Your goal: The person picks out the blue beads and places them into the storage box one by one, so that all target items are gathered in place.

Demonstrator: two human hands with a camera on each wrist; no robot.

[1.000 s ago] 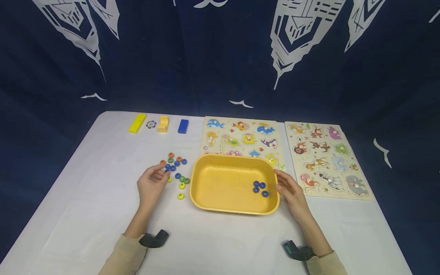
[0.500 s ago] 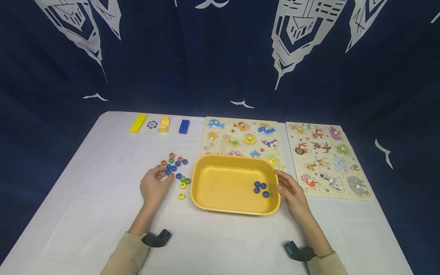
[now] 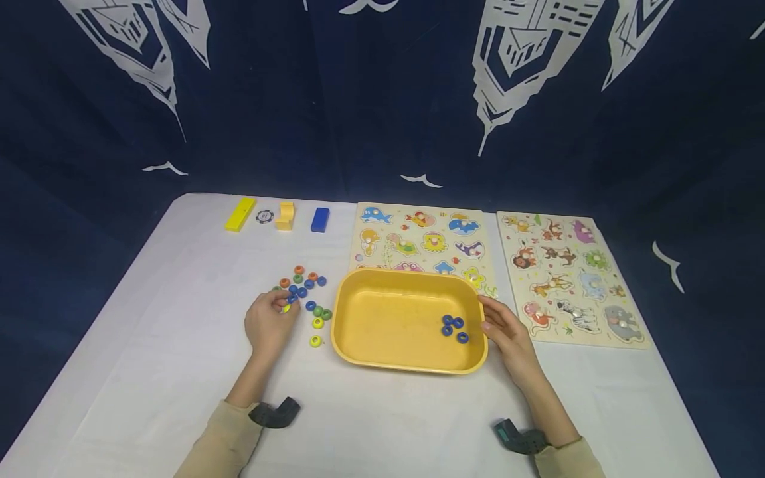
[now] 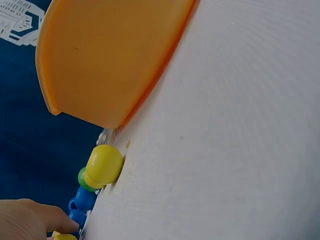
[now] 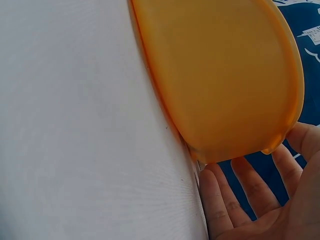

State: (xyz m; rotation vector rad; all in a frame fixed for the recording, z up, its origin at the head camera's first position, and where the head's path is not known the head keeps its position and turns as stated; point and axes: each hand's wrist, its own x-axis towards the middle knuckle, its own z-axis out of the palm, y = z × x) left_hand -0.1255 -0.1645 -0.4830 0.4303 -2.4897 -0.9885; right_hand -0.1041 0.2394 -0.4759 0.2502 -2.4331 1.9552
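Note:
My left hand (image 3: 270,324) reaches into a group of small coloured beads left of the yellow tray (image 3: 382,364). Its thumb and finger pinch a blue bead (image 3: 292,299); the left wrist view shows a fingertip on that blue bead (image 4: 77,216). A yellow bead (image 3: 286,308) peeks out beneath the fingers. Other blue, green, orange and yellow beads lie around, among them a near yellow bead (image 3: 315,340). My right hand (image 3: 508,335) touches the tray's right end, fingers extended along its outer wall (image 5: 225,154). Several blue beads (image 3: 447,330) sit inside the tray, toward the right.
Behind the tray lies a sea-animal puzzle board (image 3: 418,229), partly covered by it. An animal puzzle board (image 3: 568,279) is at the right. Along the back left stand a yellow block (image 3: 240,214), a round black-and-white token (image 3: 264,216), a curved light-orange block (image 3: 285,216) and a blue block (image 3: 319,220).
My left hand has shifted slightly right and its fingers have closed in on the blue bead. The yellow bead under them was hidden half a second ago. My right hand stays at the tray.

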